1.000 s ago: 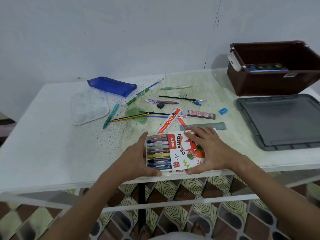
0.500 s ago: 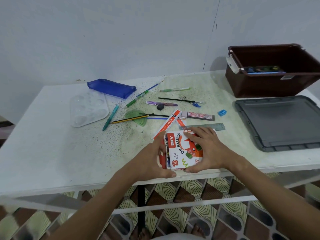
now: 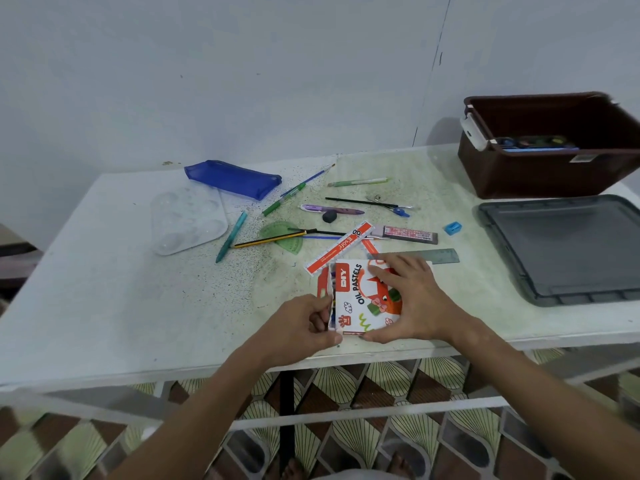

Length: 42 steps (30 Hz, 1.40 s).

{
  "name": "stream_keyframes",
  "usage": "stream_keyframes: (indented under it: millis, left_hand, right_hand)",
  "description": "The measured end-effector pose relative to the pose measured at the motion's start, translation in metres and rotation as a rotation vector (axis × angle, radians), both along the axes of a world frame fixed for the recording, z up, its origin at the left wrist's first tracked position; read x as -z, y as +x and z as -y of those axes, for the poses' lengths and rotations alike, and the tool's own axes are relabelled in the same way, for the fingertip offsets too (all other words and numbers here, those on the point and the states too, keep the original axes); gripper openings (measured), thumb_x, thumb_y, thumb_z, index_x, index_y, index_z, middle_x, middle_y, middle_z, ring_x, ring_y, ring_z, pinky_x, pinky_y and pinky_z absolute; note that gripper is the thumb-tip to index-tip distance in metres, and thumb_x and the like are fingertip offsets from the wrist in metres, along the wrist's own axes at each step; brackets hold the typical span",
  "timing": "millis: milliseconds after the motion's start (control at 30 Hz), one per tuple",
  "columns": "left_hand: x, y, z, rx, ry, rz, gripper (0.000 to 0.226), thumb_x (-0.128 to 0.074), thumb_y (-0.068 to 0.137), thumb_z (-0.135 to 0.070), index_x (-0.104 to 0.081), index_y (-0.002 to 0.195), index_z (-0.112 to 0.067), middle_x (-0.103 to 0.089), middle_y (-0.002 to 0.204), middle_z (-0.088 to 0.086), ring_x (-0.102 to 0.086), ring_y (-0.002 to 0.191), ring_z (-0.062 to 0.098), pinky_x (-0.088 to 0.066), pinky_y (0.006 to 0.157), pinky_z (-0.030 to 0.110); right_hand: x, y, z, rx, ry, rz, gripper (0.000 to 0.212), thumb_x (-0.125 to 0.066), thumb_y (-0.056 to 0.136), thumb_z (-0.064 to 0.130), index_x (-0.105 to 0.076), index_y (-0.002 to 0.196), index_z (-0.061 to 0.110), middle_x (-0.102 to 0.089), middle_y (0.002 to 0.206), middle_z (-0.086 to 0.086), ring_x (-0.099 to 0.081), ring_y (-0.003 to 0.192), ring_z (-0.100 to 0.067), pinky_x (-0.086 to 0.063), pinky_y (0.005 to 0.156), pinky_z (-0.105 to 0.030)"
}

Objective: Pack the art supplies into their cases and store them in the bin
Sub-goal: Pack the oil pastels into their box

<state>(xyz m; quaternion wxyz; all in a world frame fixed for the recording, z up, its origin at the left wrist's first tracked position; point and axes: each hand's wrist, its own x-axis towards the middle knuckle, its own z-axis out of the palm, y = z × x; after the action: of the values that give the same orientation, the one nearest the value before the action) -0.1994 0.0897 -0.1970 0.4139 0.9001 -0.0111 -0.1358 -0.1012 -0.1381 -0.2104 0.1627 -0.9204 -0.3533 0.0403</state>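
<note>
A white and orange oil pastels box (image 3: pixel 360 299) lies near the front edge of the white table (image 3: pixel 104 306). Its pastel tray is almost fully inside the sleeve, with only a thin strip of pastels showing at the left end. My left hand (image 3: pixel 304 327) pinches the box's left end with curled fingers. My right hand (image 3: pixel 415 303) lies over the box's right side, thumb at the front edge, holding it. A brown bin (image 3: pixel 540 174) stands at the back right, with some supplies inside.
The grey bin lid (image 3: pixel 568 251) lies at the right. Behind the box lie an orange ruler (image 3: pixel 339 249), a steel ruler (image 3: pixel 436 255), pens, pencils, a green protractor (image 3: pixel 284 233), a blue sharpener (image 3: pixel 453 228), a blue pencil case (image 3: pixel 232 179) and a clear palette (image 3: pixel 187 221).
The open pastel tray has slid right into its sleeve under my left hand. My left hand went from flat beside the tray to pinching the box's left end. My right hand stayed.
</note>
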Motion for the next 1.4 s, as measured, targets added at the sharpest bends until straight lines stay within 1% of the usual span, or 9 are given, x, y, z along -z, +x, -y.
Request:
stream_keyframes:
  millis: [200,333,467,600,700,933,1167,1300,1400]
  left_hand:
    - [-0.003,0.007,0.002,0.009,-0.159,-0.042,0.034,-0.076,0.078,-0.007,-0.068,0.111,-0.014,-0.06,0.088,0.002,-0.053,0.072,0.0,-0.05,0.072,0.02]
    - [-0.006,0.001,0.002,-0.263,-0.426,-0.064,0.041,-0.078,0.077,-0.008,-0.066,0.115,-0.02,-0.067,0.099,0.002,-0.063,0.079,0.009,-0.054,0.071,0.022]
    - [-0.02,-0.007,0.012,-0.433,-0.454,0.078,0.053,-0.07,0.083,-0.038,-0.05,0.131,-0.037,-0.061,0.115,-0.01,-0.067,0.094,0.007,-0.058,0.074,0.026]
    - [-0.042,0.006,0.025,-0.416,-0.684,0.199,0.068,-0.067,0.088,-0.015,-0.033,0.14,-0.044,-0.064,0.115,-0.009,-0.066,0.101,0.005,-0.059,0.076,0.034]
    - [-0.063,0.027,0.012,-0.39,-0.606,0.27,0.075,-0.059,0.091,-0.001,-0.027,0.145,-0.041,-0.064,0.114,-0.003,-0.066,0.101,0.008,-0.059,0.073,0.033]
    - [-0.093,0.056,-0.022,-0.194,-0.425,0.239,0.059,-0.057,0.093,-0.003,-0.041,0.13,-0.047,-0.062,0.122,-0.004,-0.062,0.111,0.016,-0.06,0.078,0.034]
    - [-0.087,0.065,-0.019,-0.204,-0.289,0.375,0.045,-0.056,0.094,-0.01,-0.051,0.128,-0.039,-0.061,0.124,-0.009,-0.064,0.104,0.008,-0.058,0.074,0.023]
    - [-0.07,0.059,-0.016,-0.405,-0.085,0.557,0.041,-0.057,0.094,-0.02,-0.052,0.133,-0.033,-0.061,0.118,-0.01,-0.063,0.091,0.005,-0.053,0.068,0.01]
    - [-0.058,0.057,-0.017,-0.349,0.066,0.714,0.044,-0.056,0.095,-0.018,-0.048,0.138,-0.025,-0.065,0.12,0.003,-0.062,0.087,0.009,-0.053,0.068,0.016]
  right_hand:
    - [0.002,0.001,0.001,-0.008,-0.007,0.01,0.124,-0.052,0.045,0.093,-0.035,0.146,0.024,-0.023,0.153,0.004,-0.013,0.139,-0.016,-0.002,0.115,-0.037]
    - [0.001,0.0,0.004,0.052,0.09,-0.031,0.125,-0.056,0.042,0.092,-0.035,0.145,0.026,-0.025,0.153,0.001,-0.017,0.14,-0.02,-0.003,0.112,-0.033]
    - [-0.007,-0.01,-0.008,0.241,0.437,-0.101,0.116,-0.065,0.042,0.084,-0.036,0.142,0.033,-0.025,0.148,0.004,-0.02,0.137,-0.018,-0.018,0.114,-0.044]
    - [-0.022,-0.015,-0.036,0.36,0.607,-0.065,0.118,-0.072,0.046,0.078,-0.021,0.145,0.038,-0.025,0.139,0.005,-0.023,0.13,-0.017,-0.034,0.107,-0.049]
    - [-0.035,-0.01,-0.047,0.378,0.72,-0.192,0.117,-0.078,0.055,0.067,-0.013,0.147,0.036,-0.024,0.127,0.014,-0.026,0.125,-0.01,-0.033,0.103,-0.034]
    - [-0.067,0.016,-0.034,0.249,0.979,-0.312,0.063,-0.064,0.08,0.047,-0.039,0.137,0.037,-0.044,0.138,0.01,-0.055,0.113,-0.002,-0.053,0.078,-0.015]
    - [-0.067,0.029,-0.02,0.152,0.899,-0.189,0.054,-0.074,0.08,0.026,-0.052,0.129,0.025,-0.061,0.121,0.006,-0.063,0.105,-0.007,-0.057,0.081,-0.025]
    - [-0.065,0.027,-0.021,0.11,0.821,-0.081,0.055,-0.07,0.081,0.026,-0.047,0.131,0.031,-0.057,0.119,0.012,-0.055,0.101,0.012,-0.052,0.077,-0.009]
    - [-0.061,0.027,-0.023,0.111,0.803,-0.06,0.051,-0.065,0.084,0.026,-0.045,0.131,0.033,-0.056,0.118,0.015,-0.053,0.1,0.019,-0.048,0.076,-0.005]
